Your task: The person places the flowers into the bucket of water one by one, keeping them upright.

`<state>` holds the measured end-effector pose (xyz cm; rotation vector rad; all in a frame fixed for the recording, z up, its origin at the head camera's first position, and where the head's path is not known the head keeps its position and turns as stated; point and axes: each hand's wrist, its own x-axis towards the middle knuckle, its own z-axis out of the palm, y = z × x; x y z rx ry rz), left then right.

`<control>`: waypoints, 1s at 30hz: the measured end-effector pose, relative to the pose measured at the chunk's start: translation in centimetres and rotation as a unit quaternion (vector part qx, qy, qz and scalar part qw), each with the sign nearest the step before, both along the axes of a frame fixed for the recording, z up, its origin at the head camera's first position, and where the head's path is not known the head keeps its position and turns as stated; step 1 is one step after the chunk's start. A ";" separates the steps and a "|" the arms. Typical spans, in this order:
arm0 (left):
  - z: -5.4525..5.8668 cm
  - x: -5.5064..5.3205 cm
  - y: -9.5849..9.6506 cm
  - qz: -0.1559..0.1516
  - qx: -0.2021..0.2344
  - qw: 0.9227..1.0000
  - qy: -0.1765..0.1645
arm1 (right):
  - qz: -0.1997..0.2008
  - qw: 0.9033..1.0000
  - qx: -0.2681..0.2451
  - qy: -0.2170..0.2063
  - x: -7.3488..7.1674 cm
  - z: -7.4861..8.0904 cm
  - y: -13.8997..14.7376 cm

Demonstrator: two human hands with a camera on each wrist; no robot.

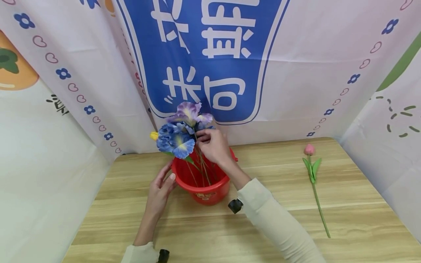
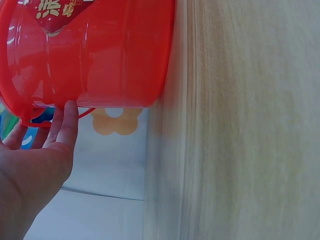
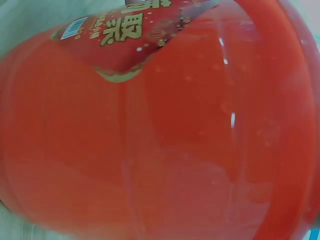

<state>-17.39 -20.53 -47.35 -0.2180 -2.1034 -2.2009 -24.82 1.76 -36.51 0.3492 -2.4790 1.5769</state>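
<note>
A red bucket (image 1: 210, 197) stands on the table with several artificial flowers upright in it. Their heads crowd above its left rim: a purple iris (image 1: 188, 112), blue irises (image 1: 181, 145) and a yellow bud (image 1: 154, 136). My right hand (image 1: 213, 146) reaches over the rim with bent fingers and pinches an iris stem just under the blooms. My left hand (image 1: 161, 191) steadies the bucket from the left, its fairly straight fingers (image 2: 68, 120) against the outer wall. In the right wrist view the bucket wall (image 3: 175, 140) fills the picture, and the right hand is out of sight.
A pink tulip (image 1: 309, 149) with green leaves lies on the wooden table (image 1: 269, 226) to the right. A printed cloth (image 1: 296, 91) hangs behind the table's back edge, with more cloth at both sides. The bucket's thin red handle (image 2: 86, 113) shows near the left fingers.
</note>
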 end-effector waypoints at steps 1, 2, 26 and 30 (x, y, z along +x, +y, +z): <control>0.0 0.0 0.0 0.000 0.000 1.000 0.000 | -0.001 1.000 0.005 -0.004 0.0 -0.1 0.0; 0.0 0.0 0.0 0.000 0.000 1.000 0.000 | -0.002 1.000 0.011 -0.008 0.0 -0.1 0.1; -0.1 0.2 -0.1 0.001 -0.006 1.000 -0.007 | 0.004 1.000 -0.016 -0.019 0.9 -0.8 0.7; -0.1 0.1 -0.1 0.003 -0.008 1.000 -0.009 | 0.004 1.000 -0.024 -0.017 1.2 -0.7 1.0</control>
